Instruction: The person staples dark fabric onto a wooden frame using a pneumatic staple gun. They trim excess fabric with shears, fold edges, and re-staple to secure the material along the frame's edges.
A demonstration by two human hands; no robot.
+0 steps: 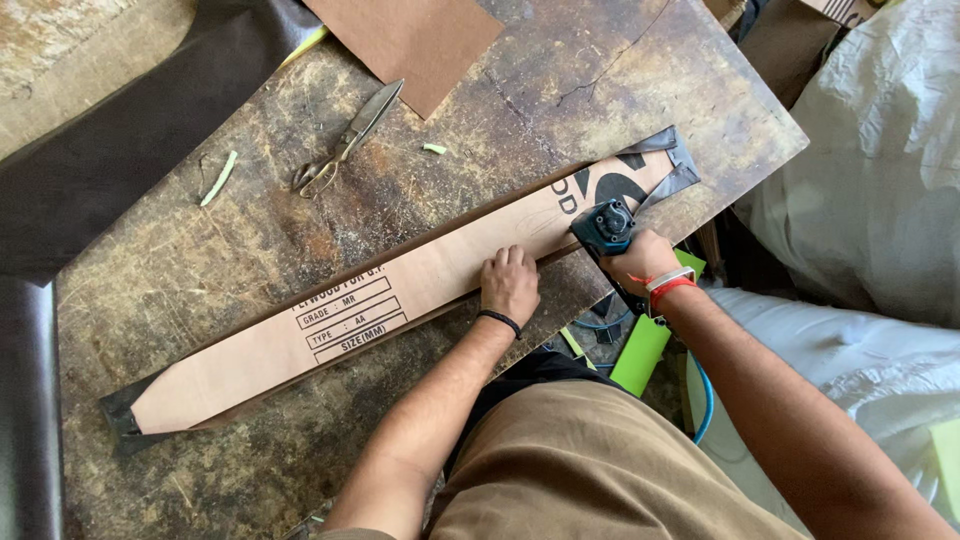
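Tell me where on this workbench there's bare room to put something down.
Bare bench top lies between the scissors, the brown sheet and the long plywood strip; another bare patch sits below the strip's left end. It's crowded at the strip's right end, where the left hand presses it and the right hand grips a staple gun.

The long strip of plywood (400, 300) was pale tan with black printing and black edging at its ends. The stapler (604, 226) was dark teal and black. The workbench (300, 200) was mottled brown and scratched. A brown card sheet (410, 40) lay beside dull grey scissors (345, 140); the leather sheet (110, 150) was dark brown, the scraps (218, 178) light green
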